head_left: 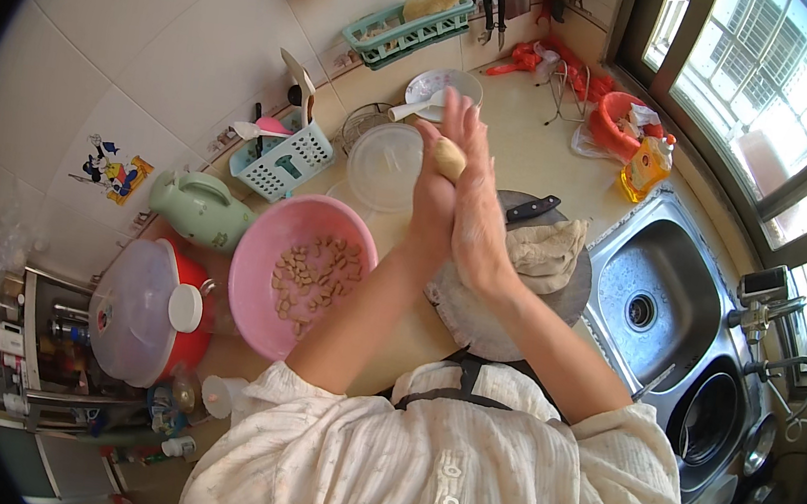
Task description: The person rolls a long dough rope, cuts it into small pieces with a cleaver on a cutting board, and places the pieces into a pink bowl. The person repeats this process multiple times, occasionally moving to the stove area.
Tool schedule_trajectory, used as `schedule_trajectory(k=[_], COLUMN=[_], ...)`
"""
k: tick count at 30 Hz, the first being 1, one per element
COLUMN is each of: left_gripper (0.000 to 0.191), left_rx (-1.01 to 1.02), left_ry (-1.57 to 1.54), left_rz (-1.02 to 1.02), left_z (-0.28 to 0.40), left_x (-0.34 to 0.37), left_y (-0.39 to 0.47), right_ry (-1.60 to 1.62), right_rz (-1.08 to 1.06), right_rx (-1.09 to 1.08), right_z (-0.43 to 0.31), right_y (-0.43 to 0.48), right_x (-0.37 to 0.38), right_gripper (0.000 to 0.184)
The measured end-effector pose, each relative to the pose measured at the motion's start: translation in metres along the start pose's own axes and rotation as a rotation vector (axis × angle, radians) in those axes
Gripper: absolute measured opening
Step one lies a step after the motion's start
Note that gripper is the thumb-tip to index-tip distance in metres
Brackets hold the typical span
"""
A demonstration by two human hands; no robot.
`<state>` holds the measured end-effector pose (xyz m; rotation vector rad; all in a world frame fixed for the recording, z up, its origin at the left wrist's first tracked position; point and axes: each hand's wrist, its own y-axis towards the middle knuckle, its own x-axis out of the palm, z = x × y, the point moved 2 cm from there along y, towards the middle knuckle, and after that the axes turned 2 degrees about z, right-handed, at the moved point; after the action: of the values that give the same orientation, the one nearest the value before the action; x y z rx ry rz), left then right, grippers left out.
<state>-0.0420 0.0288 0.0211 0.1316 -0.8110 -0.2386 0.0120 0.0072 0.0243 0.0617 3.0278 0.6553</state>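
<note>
My left hand [431, 199] and my right hand [478, 219] are pressed palm to palm above the counter. Between them sits a small pale lump of dough [449, 159], its end showing near the fingers. Fingers on the right hand are slightly blurred. Below my right forearm lies a round chopping board [488, 330], partly hidden by the arm. On it are a crumpled beige cloth [547, 254] and a knife with a black handle [533, 209]; its blade is out of sight. Left of my left forearm, a pink basin [261, 242] holds many small dough-like pieces [314, 275].
A translucent round lid [384, 166] and a patterned bowl [431, 85] stand behind. At left are a utensil basket [286, 162], green jug [201, 208] and red lidded container [176, 315]. A steel sink [660, 283], orange dish-soap bottle [646, 167] and red basket [611, 126] are right.
</note>
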Motion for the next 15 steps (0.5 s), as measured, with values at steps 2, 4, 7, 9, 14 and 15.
schedule_trajectory(k=[2,4,7,9,14,15], left_gripper=[0.069,0.068,0.057,0.054,0.06,0.061], left_rx=[-0.101,-0.238,-0.223,-0.258,-0.408,-0.387], left_ry=[0.222,0.162,0.069,0.188,-0.293,-0.198], left_rz=[-0.106,-0.078,0.036,0.037,-0.059,0.038], left_z=[-0.005,-0.003,0.001,-0.002,0.017,0.015], left_x=[0.0,0.007,-0.008,-0.005,0.002,0.001], left_y=[-0.013,-0.02,-0.003,-0.01,0.006,0.01], right_ry=[0.344,0.316,0.04,0.067,0.282,0.31], right_rz=[0.139,0.094,-0.042,-0.087,-0.049,-0.07], right_rx=[0.236,0.257,-0.07,0.006,0.262,0.259], right_z=[-0.03,0.001,0.01,0.026,0.022,0.023], right_y=[0.011,0.019,-0.004,0.018,0.024,0.019], right_x=[-0.007,-0.012,0.0,-0.021,-0.021,-0.012], right_gripper=[0.067,0.065,0.067,0.065,0.069,0.071])
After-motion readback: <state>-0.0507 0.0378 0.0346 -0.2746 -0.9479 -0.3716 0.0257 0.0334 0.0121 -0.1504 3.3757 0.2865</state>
